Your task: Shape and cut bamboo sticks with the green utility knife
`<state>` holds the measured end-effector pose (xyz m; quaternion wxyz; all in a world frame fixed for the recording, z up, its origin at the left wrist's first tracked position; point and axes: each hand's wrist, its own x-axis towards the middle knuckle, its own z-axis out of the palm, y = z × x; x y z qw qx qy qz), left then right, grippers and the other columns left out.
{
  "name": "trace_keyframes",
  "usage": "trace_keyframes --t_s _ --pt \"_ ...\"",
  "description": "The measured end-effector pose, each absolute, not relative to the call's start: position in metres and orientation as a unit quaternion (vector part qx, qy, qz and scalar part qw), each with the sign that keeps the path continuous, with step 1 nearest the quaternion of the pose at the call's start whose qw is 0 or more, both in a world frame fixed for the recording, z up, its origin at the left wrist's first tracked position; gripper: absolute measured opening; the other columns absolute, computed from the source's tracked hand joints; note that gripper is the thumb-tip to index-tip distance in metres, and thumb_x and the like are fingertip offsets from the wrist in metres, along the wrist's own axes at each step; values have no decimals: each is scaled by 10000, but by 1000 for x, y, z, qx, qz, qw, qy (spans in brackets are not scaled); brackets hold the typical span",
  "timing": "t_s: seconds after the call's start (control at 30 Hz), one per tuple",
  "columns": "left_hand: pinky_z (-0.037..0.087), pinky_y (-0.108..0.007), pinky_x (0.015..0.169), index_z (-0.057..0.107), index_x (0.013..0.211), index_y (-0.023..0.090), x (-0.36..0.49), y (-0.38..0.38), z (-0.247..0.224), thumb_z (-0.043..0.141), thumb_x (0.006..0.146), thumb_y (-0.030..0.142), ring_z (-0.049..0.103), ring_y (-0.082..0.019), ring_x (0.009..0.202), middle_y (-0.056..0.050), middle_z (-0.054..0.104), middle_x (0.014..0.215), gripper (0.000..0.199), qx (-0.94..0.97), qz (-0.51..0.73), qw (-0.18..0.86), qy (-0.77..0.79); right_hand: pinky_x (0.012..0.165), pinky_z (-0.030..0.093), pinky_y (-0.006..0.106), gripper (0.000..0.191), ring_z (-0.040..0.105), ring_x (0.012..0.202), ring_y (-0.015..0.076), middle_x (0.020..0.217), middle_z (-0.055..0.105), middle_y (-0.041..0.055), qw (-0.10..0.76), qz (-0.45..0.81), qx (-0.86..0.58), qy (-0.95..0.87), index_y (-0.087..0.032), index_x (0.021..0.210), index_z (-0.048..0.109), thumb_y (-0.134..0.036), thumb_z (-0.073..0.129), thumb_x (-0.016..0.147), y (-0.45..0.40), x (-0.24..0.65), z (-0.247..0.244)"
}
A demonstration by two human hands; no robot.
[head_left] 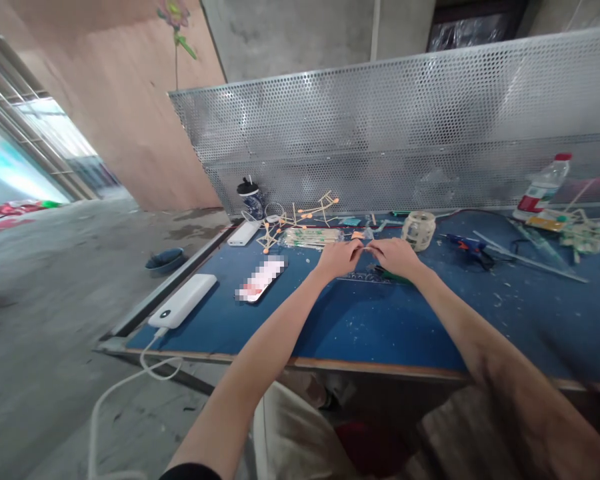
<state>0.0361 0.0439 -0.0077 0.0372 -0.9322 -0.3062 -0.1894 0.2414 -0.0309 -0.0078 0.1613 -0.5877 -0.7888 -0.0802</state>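
My left hand and my right hand meet above the blue table, fingertips almost touching. Both are closed in a pinch; whatever lies between the fingers is too small to make out. Just beyond the fingertips is a small orange lump. To the left of it lies a clear pack of thin wooden sticks. Behind the pack stand stick frames joined by orange balls. A clear ruler and a green-handled tool lie under my hands, partly hidden. Past my right hand stands a translucent jar.
A phone, a white power bank with a cable and another white box lie left. A dark cup stands behind. Rightward are a blue glue gun, glue sticks and a bottle. A perforated metal panel closes the back.
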Motion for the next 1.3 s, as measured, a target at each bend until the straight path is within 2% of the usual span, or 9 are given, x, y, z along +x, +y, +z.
trace_keyframes --t_s 0.2,0.43,0.77,1.03,1.3 --pt "492 -351 815 634 1201 238 37 38 -4 343 1062 328 711 -250 976 -75 753 1105 335 -935 -179 32 -303 908 580 434 359 656 1060 209 1264 649 87 169 -93 -566 -801 -196 1263 624 -426 622 988 -31 239 -10" --pt "491 -343 800 625 1184 238 33 34 0 289 1084 360 702 -241 1009 -76 735 1145 371 -942 -177 29 -282 929 571 428 314 649 1065 199 1274 649 87 204 -129 -537 -808 -213 1232 641 -421 601 1000 -33 237 -7" --pt "483 -319 840 635 1174 250 30 43 -2 285 1089 382 686 -215 1028 -38 737 1140 383 -949 -199 -4 -246 913 573 421 298 655 1032 192 1223 666 78 226 -151 -510 -816 -204 1198 651 -420 605 998 -38 239 -3" --pt "498 -317 868 645 1142 223 27 47 0 315 1078 333 675 -197 986 -57 738 1076 353 -954 -223 -42 -195 930 558 430 276 653 1016 189 1172 679 67 234 -154 -498 -821 -202 1151 662 -425 598 1001 -44 239 6" --pt "490 -309 850 627 1143 191 29 45 1 295 1091 366 661 -186 956 -68 730 1062 379 -951 -254 -59 -165 951 532 447 284 647 1000 193 1097 686 52 255 -135 -497 -818 -197 1121 665 -444 586 1003 -46 240 10"
